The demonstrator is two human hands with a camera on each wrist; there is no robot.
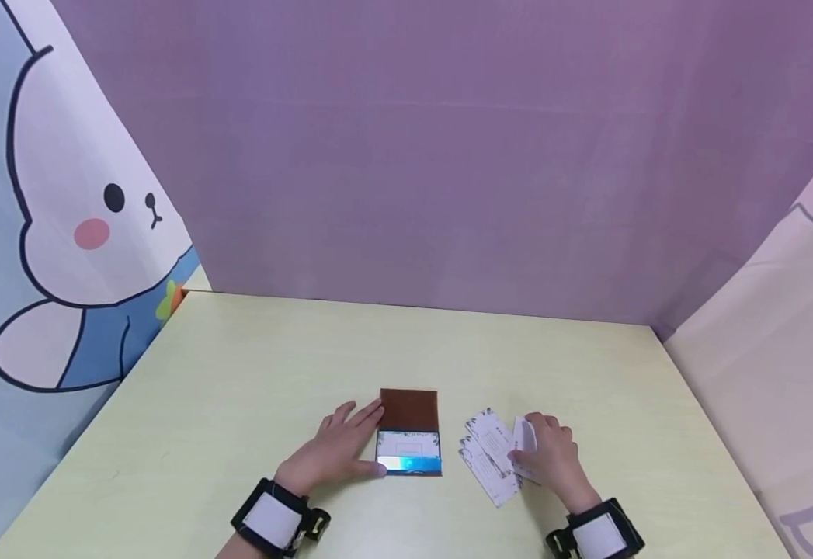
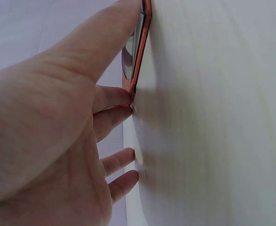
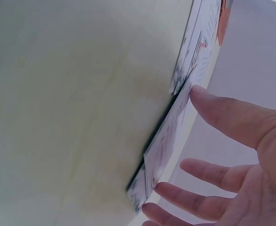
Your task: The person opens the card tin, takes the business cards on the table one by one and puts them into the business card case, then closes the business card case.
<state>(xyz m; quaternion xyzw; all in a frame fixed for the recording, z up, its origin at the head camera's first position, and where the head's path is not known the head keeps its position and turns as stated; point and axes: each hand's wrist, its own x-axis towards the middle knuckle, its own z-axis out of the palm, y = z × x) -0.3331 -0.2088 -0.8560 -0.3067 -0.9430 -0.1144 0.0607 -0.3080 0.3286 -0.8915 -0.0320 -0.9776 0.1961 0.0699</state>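
Where hands (image 1: 336, 450) rest: flat rect. cards (image 1: 493, 458)

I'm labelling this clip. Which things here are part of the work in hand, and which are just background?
In use:
open brown leather card case, steadied by the left hand
white printed paper cards, one lifted at its edge by the right hand

Just there:
pale yellow-green table
purple backdrop wall
cartoon rabbit curtain
black wrist straps

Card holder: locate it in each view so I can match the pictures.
Head: card holder low centre, beside the left hand.
Left wrist: orange edge at top centre, under the fingertips.
Right wrist: orange sliver, probably it, top right.
Shared landmark: the table.
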